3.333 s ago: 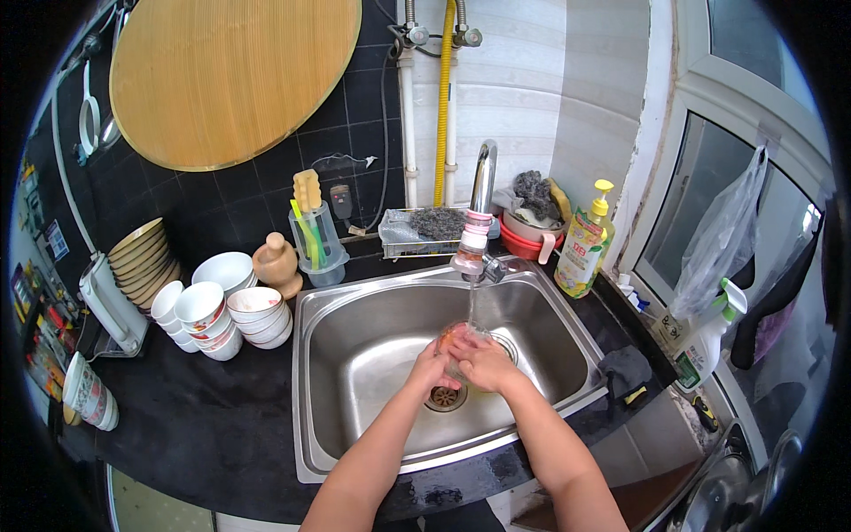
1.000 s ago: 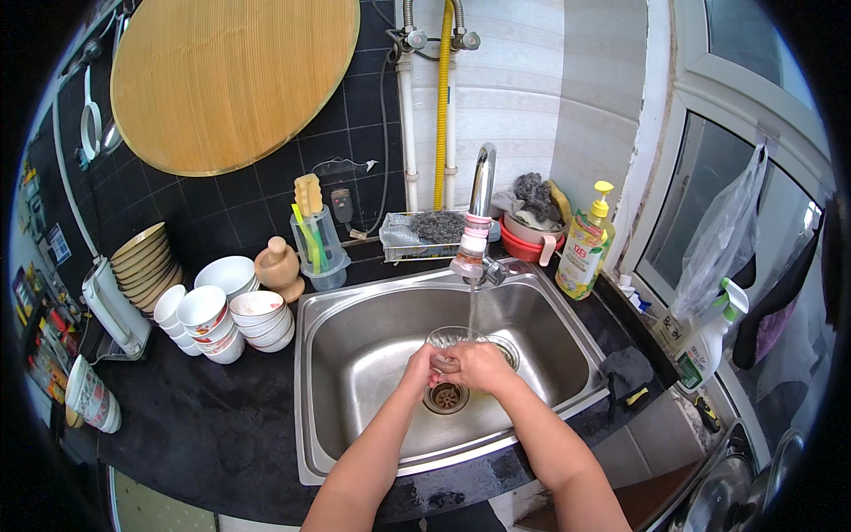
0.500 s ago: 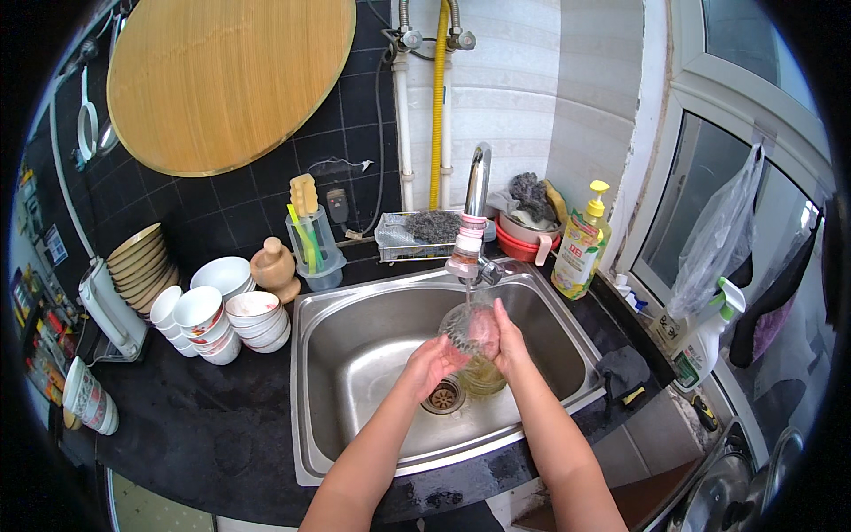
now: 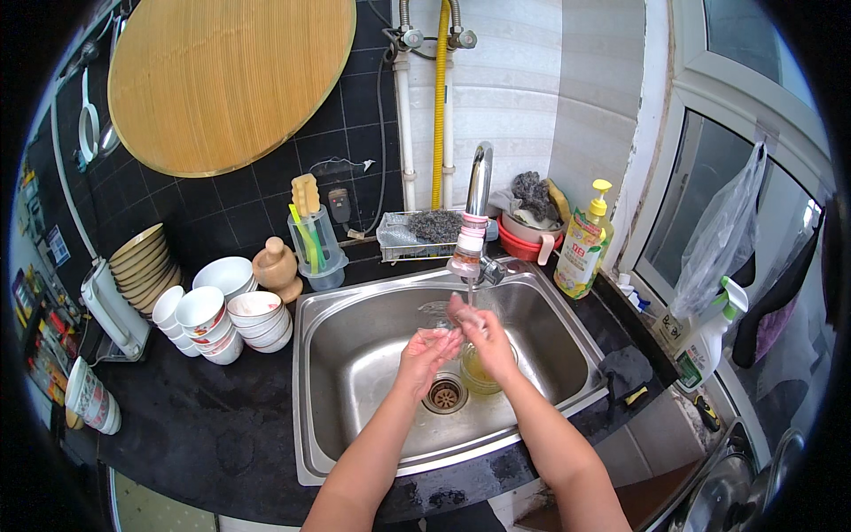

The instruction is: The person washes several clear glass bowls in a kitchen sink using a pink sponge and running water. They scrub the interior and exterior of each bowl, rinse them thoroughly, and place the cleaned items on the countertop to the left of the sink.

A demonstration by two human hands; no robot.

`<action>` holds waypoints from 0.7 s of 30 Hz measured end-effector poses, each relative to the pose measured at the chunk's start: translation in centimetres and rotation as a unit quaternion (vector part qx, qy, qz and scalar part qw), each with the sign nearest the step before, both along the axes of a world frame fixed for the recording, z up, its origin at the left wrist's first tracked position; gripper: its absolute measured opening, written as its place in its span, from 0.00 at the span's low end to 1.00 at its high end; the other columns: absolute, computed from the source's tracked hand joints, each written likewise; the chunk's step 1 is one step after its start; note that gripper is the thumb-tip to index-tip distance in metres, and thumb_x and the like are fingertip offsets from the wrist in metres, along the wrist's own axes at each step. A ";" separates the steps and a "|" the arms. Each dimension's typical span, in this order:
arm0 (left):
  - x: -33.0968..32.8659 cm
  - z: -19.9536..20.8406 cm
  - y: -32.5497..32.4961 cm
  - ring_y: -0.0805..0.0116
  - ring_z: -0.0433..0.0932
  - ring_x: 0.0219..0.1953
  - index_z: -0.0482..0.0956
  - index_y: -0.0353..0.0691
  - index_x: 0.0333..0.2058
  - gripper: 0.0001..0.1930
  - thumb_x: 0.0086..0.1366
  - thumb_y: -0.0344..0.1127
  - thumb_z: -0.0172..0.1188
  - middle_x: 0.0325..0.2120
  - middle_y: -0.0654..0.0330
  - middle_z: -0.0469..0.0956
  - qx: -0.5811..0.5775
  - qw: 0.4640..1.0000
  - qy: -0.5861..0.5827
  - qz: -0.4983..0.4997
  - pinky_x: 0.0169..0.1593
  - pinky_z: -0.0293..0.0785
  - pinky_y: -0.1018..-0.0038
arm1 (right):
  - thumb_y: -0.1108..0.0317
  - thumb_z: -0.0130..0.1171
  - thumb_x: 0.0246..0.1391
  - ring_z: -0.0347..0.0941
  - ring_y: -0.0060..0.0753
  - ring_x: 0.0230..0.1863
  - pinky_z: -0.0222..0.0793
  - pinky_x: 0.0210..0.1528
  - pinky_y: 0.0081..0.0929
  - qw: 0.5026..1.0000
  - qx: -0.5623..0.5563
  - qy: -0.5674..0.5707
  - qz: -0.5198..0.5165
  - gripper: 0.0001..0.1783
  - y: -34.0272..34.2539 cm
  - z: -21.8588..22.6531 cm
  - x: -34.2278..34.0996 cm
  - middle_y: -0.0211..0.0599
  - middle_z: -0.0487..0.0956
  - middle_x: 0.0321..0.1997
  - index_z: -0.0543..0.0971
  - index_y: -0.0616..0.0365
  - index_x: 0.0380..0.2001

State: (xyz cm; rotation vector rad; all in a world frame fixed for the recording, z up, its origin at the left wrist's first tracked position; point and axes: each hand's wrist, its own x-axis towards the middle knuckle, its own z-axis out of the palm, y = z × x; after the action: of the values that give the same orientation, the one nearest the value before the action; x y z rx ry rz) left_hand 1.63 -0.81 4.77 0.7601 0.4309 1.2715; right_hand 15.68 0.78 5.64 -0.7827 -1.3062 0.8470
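My left hand (image 4: 427, 356) is over the middle of the sink, palm up with its fingers bent inward. Close against it, my right hand (image 4: 486, 340) is under the running tap (image 4: 477, 186), its fingers bent toward the left and partly blurred. A faint see-through shape, perhaps clear glass, shows just beyond my right fingers; its outline is hard to make out. Below my right hand, a clear glass jar (image 4: 479, 377) with a yellowish tint stands in the steel sink (image 4: 341, 381), beside the drain (image 4: 445, 395).
Left of the sink are stacked white bowls (image 4: 257, 321), a wooden mortar-like piece (image 4: 277, 269) and a utensil holder (image 4: 321, 262). A yellow soap bottle (image 4: 582, 248) and red basin (image 4: 523, 244) stand behind right. A spray bottle (image 4: 709, 341) and dark cloth (image 4: 625, 368) are farther right.
The clear, ridged glass piece that was plainly between my hands is now hard to see. My right hand has turned inward, its fingers now reaching left toward my left hand.
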 end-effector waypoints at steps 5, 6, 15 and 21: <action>-0.6 -1.3 0.8 0.64 0.73 0.42 0.67 0.43 0.43 0.16 0.55 0.22 0.52 0.40 0.56 0.72 -0.021 0.985 0.142 0.097 0.45 0.72 0.71 | 0.69 0.51 0.50 0.59 0.37 0.57 0.53 0.56 0.32 0.956 0.053 -0.283 0.058 0.16 -2.7 2.4 -1.2 0.39 0.65 0.55 0.68 0.56 0.44; -0.5 -0.8 0.6 0.65 0.72 0.42 0.66 0.43 0.44 0.17 0.54 0.22 0.52 0.40 0.56 0.72 -0.026 0.979 0.173 0.106 0.45 0.72 0.71 | 0.68 0.51 0.50 0.57 0.39 0.58 0.50 0.57 0.34 0.923 0.118 -0.363 0.042 0.16 -3.0 2.9 -1.5 0.38 0.64 0.56 0.68 0.55 0.45; 1.0 -0.2 -1.1 0.68 0.75 0.39 0.71 0.36 0.35 0.08 0.54 0.21 0.53 0.35 0.55 0.76 0.051 0.982 0.156 -0.092 0.44 0.71 0.75 | 0.56 0.44 0.55 0.68 0.38 0.48 0.61 0.50 0.25 0.984 -0.037 -0.174 -0.021 0.21 1.3 0.2 2.1 0.40 0.72 0.46 0.70 0.58 0.47; 0.8 1.3 -0.7 0.60 0.71 0.47 0.70 0.36 0.33 0.05 0.56 0.23 0.52 0.41 0.50 0.72 0.045 0.998 0.014 -0.044 0.52 0.66 0.67 | 0.49 0.37 0.57 0.67 0.26 0.46 0.65 0.45 0.25 0.967 -0.220 0.073 0.102 0.26 1.2 0.0 1.9 0.36 0.70 0.46 0.68 0.59 0.46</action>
State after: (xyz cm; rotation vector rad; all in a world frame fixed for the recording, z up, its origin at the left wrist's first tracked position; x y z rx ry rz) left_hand 2.47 -1.48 6.05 0.8649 0.3617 1.2057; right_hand 17.57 2.01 5.65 -0.9201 -1.0906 1.3638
